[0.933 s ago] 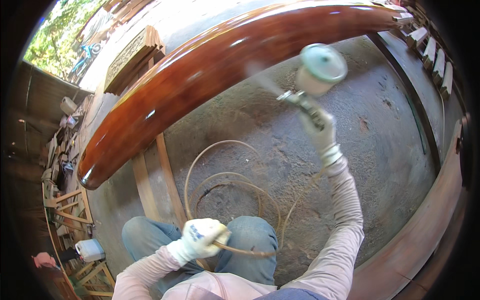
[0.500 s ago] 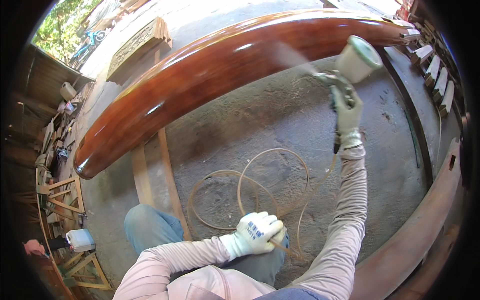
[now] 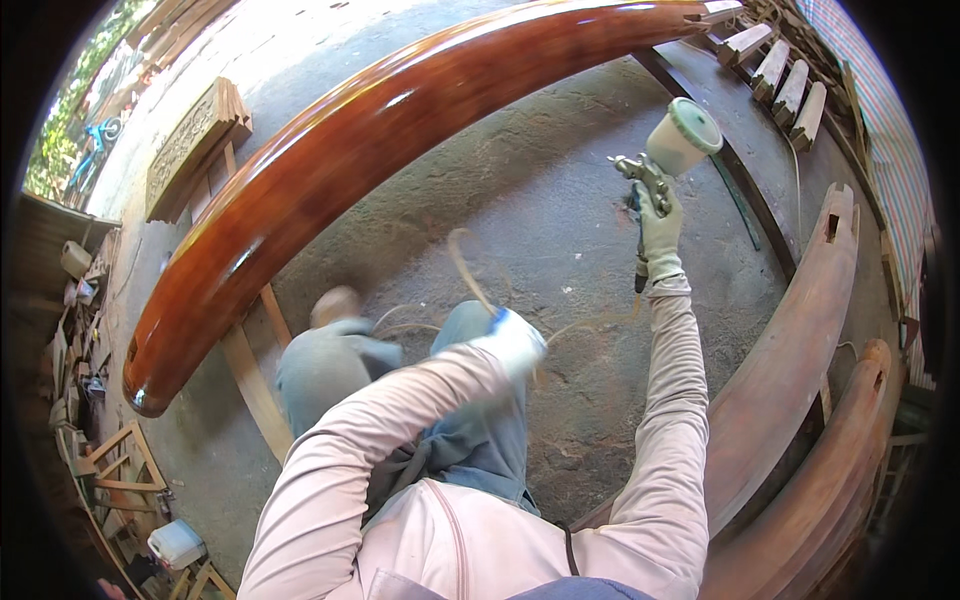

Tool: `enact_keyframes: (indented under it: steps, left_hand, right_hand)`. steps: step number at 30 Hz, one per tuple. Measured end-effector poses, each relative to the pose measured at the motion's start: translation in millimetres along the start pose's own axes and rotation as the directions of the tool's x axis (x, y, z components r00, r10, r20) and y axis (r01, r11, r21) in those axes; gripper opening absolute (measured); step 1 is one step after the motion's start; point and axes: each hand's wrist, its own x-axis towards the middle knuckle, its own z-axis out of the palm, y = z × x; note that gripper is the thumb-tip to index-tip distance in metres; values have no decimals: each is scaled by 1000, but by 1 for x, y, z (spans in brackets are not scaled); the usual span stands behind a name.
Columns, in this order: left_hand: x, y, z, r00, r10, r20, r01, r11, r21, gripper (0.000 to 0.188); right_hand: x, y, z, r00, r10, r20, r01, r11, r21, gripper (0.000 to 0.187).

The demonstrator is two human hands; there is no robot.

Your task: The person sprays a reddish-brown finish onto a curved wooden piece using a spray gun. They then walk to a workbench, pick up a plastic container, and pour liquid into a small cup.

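Observation:
My gloved right hand grips a metal spray gun by its handle, with a white paint cup tilted on top. The gun is apart from a long, curved, glossy red-brown wooden beam, and no mist shows at its nozzle. My left hand, in a white glove and smeared by motion, is closed round the thin tan air hose in front of my knee. Part of the hose loops up from that hand, and another part runs toward the gun's handle.
Unvarnished curved beams lie at the right. A dark rail and wooden strips run beneath the glossy beam. Far left stands a carved wooden block. A white jerrycan and small wooden frames are at lower left.
The spray mist has stopped, and the gun has drawn back from the glossy beam. My left hand has lifted with the hose, my legs have shifted, and the view has turned to the right.

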Motion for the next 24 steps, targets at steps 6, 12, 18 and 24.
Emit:
enact_keyframes:
  steps: [6,12,18,24]
  left_hand:
    - [-44,105,-37,776,601,-189,-548,792,270,14]
    - [-20,55,-45,670,717,-191,-636,688,350,16]
    - [18,-21,-61,830,534,-163,-539,842,14,20]
    - [53,-102,-103,965,-160,208,258,717,-648,27]
  right_hand:
    - [-17,24,33,968,188,163,-199,978,54,41]
    - [-2,101,63,973,160,169,-188,967,169,38]
    - [139,199,31,961,208,-181,-181,971,153,33]
    - [311,230,-30,865,-28,-501,37,999,8,29]
